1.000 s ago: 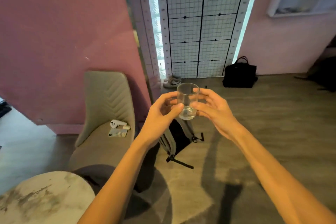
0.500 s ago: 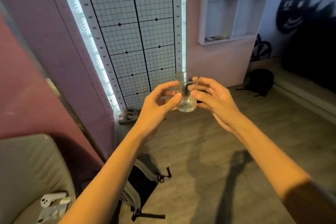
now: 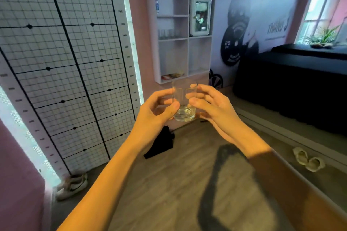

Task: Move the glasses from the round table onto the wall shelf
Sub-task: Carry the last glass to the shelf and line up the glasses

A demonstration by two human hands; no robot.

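A clear empty drinking glass (image 3: 184, 102) stands upright between both hands at chest height. My left hand (image 3: 155, 111) grips its left side with thumb and fingers. My right hand (image 3: 211, 103) grips its right side. Straight ahead, the white wall shelf (image 3: 188, 38) hangs on the pink wall, divided into several compartments. Several small glasses (image 3: 169, 33) stand in its middle left compartment. The round table is out of view.
A lit grid panel (image 3: 62, 58) covers the wall on the left, with white sneakers (image 3: 72, 185) at its foot. A black bag (image 3: 161, 143) lies on the wood floor below my hands. A dark bench (image 3: 293, 80) and slippers (image 3: 308, 159) sit to the right.
The view has swung right from the chair and table toward the wall shelf, which now looks closer. Both hands keep the same hold on the glass.
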